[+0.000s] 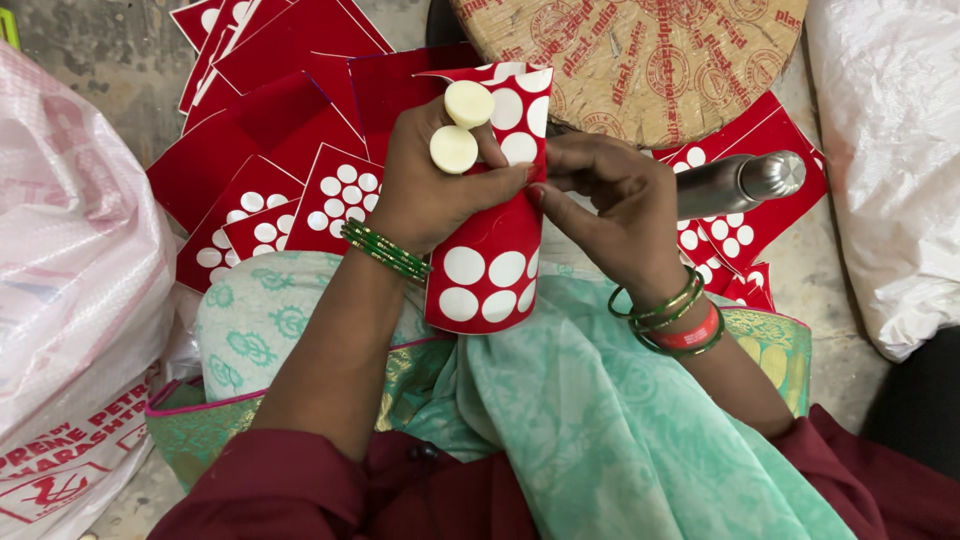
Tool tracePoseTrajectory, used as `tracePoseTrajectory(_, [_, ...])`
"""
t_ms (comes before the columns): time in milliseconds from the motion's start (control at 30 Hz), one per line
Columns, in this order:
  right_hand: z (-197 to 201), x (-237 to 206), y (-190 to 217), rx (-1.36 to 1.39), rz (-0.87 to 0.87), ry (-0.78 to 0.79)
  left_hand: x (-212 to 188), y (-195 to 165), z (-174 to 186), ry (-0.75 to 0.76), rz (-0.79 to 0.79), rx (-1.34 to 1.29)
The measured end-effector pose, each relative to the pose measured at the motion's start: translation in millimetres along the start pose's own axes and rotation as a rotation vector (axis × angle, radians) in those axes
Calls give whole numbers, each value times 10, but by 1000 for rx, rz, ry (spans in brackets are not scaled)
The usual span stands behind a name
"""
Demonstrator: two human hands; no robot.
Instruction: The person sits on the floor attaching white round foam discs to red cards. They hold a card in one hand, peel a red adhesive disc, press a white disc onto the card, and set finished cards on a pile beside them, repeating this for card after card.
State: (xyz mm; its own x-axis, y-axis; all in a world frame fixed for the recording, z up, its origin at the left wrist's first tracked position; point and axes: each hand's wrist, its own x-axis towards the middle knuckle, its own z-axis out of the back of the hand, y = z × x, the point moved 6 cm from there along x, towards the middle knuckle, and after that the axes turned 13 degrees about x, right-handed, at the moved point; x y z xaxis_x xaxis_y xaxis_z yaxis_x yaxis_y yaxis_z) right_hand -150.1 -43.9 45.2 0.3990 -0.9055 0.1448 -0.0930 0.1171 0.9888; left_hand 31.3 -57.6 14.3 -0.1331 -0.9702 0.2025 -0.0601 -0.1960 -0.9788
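My left hand [430, 185] grips a red sheet [490, 265] covered with white round stickers, which curves down over my lap. Two cream round discs [460, 125] sit stuck on the fingertips of that hand. My right hand [610, 205] pinches the same sheet at its right edge, thumb and forefinger meeting the left thumb near the sheet's middle. Green bangles ring both wrists, with a red band on the right one.
More red sheets [270, 130], some with white dots, lie spread on the floor ahead. A steel bottle [740, 182] lies at the right. A round printed board [640, 60] sits at the top. White sacks [70, 290] flank both sides, with another sack [890, 170] on the right.
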Motion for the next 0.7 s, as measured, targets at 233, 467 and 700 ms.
tracePoseTrajectory(233, [73,68,-124,-6,-94,30,16,105,-16,6,0,155])
tracePoseTrajectory(467, [90,74,-152,-153,-92,26,11,123,-43,28,-60,122])
tracePoseTrajectory(700, [139,75,-162,-84,-76,12,9,138,-42,44,-83,193])
